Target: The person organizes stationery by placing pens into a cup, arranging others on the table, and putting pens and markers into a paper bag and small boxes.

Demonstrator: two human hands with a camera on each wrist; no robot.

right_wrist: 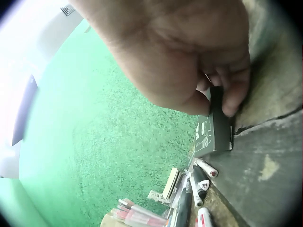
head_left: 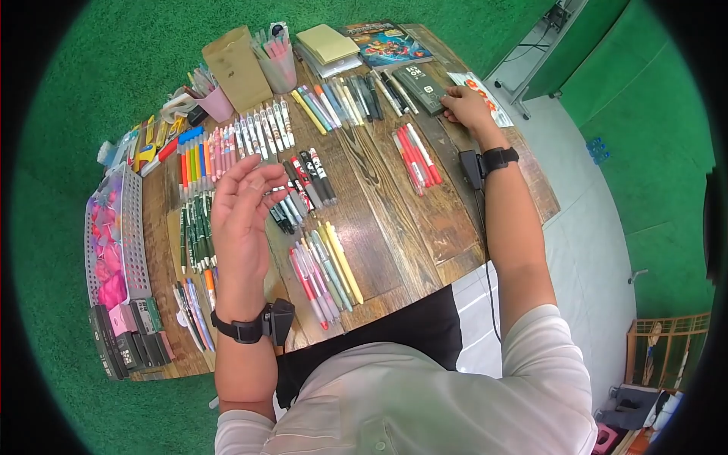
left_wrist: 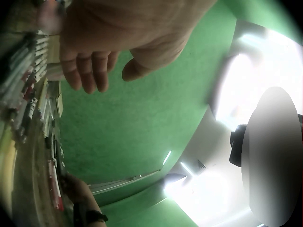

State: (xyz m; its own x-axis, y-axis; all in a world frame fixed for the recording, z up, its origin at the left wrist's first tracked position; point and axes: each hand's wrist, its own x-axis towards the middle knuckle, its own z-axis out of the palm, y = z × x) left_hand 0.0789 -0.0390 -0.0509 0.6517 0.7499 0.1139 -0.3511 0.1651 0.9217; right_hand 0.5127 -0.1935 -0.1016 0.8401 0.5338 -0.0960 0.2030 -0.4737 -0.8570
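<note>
A person's right hand (head_left: 469, 108) pinched one end of a dark box (head_left: 417, 87) between thumb and fingers (right_wrist: 235, 97) at the far right of a wooden surface (head_left: 394, 227). The box was between black and white pens (head_left: 395, 92) and a sheet with red flowers (head_left: 489, 97); from where I stood, I could not tell whether it was lifted. The left hand (head_left: 241, 208) hung near a row of white pens (head_left: 267, 127), loosely bent and gripping nothing. The step in hand appeared to be taking hold of the box; the next move seemed to call for a steady pinch, clear of the neighbouring pens. Pale lettering and a line drawing marked the box, too small to read. A colourful book (head_left: 387, 47) carried a bright title, also illegible; I could make out no brand.
</note>
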